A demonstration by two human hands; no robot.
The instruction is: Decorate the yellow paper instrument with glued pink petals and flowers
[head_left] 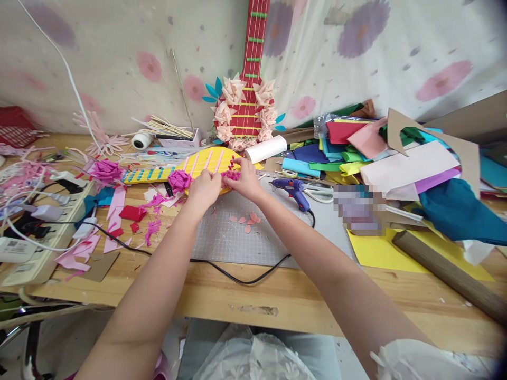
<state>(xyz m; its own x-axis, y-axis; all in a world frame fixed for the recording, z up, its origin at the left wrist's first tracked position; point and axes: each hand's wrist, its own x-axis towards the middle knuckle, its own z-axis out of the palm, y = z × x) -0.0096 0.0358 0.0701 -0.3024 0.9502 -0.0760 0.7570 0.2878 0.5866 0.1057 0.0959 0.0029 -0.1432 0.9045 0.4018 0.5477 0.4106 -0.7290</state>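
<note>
A yellow paper guitar [198,162] with pink strings lies flat on the wooden table. My left hand [205,188] and my right hand [244,179] meet at its lower edge, fingers curled and pinched together on a magenta paper flower [231,174]. Another magenta flower [179,180] sits on the guitar just left of my left hand, and a third [106,170] lies near the neck. Pink petal scraps [246,218] rest on the grey cutting mat [237,237] below my hands.
A blue glue gun [292,188] lies right of my hands, its black cord running across the mat. A red paper guitar [246,105] leans on the wall. Coloured paper piles [396,158] fill the right; a power strip [35,232] and cables sit left.
</note>
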